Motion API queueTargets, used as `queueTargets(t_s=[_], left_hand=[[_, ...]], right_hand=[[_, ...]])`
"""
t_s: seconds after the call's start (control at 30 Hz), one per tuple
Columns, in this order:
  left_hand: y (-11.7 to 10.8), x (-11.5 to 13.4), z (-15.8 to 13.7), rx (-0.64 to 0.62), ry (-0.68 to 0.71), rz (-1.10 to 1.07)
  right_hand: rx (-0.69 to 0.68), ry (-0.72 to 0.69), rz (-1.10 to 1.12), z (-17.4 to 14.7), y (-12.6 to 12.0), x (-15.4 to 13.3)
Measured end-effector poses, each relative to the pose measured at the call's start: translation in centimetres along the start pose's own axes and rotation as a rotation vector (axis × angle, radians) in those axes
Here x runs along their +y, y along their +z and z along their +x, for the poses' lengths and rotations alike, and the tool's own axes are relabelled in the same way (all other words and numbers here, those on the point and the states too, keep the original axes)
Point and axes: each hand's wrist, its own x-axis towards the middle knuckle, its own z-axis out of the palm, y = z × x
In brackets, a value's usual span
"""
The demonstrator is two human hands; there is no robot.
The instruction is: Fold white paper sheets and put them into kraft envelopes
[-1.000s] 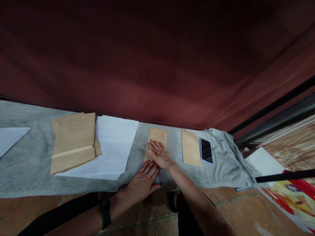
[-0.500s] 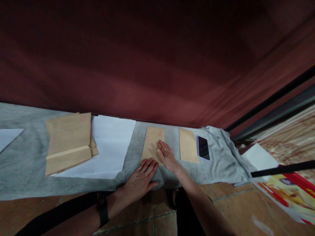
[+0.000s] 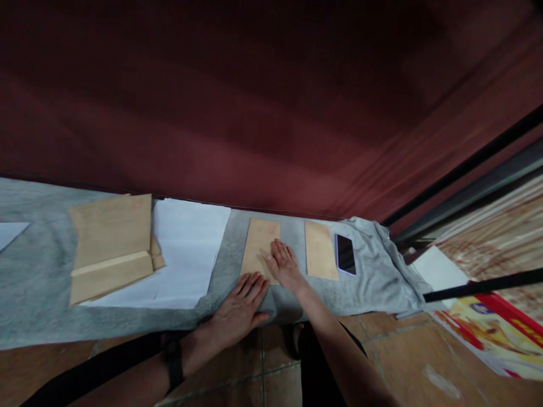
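A brown paper envelope (image 3: pixel 259 240) lies flat on the grey cloth in front of me. My left hand (image 3: pixel 241 305) rests open and palm down, its fingertips on the envelope's near edge. On the envelope's right side lies my right hand (image 3: pixel 285 265), flat with fingers stretched out and the thumb apart. A second brown envelope (image 3: pixel 321 251) is just to the right, touched by neither hand. Left of my hands, a pile of larger-looking brown envelopes (image 3: pixel 114 232), the top one with its flap showing, overlaps white paper sheets (image 3: pixel 190 249).
A phone (image 3: pixel 346 254) with a purple edge lies right of the second envelope. The grey cloth (image 3: pixel 292 302) covers a narrow surface along a dark red panel (image 3: pixel 237 152). A colourful printed box (image 3: pixel 496 333) and a black bar (image 3: pixel 487 285) are at the right, over a tiled floor (image 3: pixel 407 350).
The whole view has shifted slightly, so things sit a little further left. Both hands stay on the envelope, nearly in the same places.
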Motion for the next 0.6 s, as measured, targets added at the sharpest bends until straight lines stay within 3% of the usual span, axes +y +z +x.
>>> queueTargets(t_s=[0.37, 0.6], left_hand=[[0.8, 0.0, -0.3, -0.014, -0.017, 0.036], [1.0, -0.2, -0.4, 0.019, -0.035, 0.071]], right_hand=[[-0.094, -0.076, 0.088, -6.1, -0.9, -1.4], [0.010, -0.098, 0.010, -9.4, -0.1, -2.1]])
